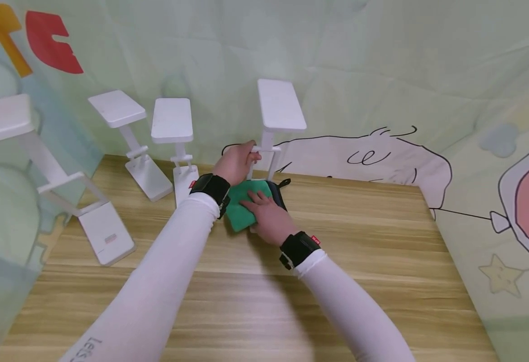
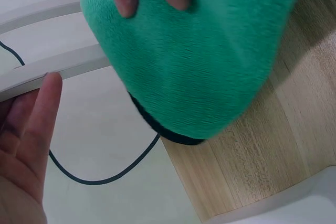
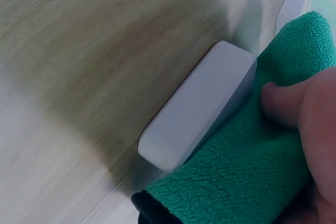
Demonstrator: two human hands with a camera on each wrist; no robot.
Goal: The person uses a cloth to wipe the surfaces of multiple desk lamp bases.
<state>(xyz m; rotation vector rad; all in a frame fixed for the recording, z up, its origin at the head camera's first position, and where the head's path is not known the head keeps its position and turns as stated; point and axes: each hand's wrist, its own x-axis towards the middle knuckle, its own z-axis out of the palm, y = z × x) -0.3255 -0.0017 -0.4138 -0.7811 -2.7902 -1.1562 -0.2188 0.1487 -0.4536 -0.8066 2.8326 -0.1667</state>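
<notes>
A white folding stand (image 1: pixel 281 108) with a flat rectangular top stands at the back of the table. My left hand (image 1: pixel 234 163) grips its hinge bar from the left side; in the left wrist view the fingers wrap the pale bar (image 2: pixel 31 74). Over the stand's base lies a green cloth (image 1: pixel 241 206) with a dark edging and a small dark loop. Fingers spread, my right hand (image 1: pixel 271 218) presses the cloth onto the base. One end of the white base (image 3: pixel 202 103) sticks out from under the cloth in the right wrist view.
Three similar white stands are to the left: one close beside my left hand (image 1: pixel 172 120), another behind it (image 1: pixel 117 108), and a bigger-looking one (image 1: pixel 106 234) nearer me. The wooden table (image 1: pixel 359 241) meets a printed fabric wall (image 1: pixel 382 75) at the back.
</notes>
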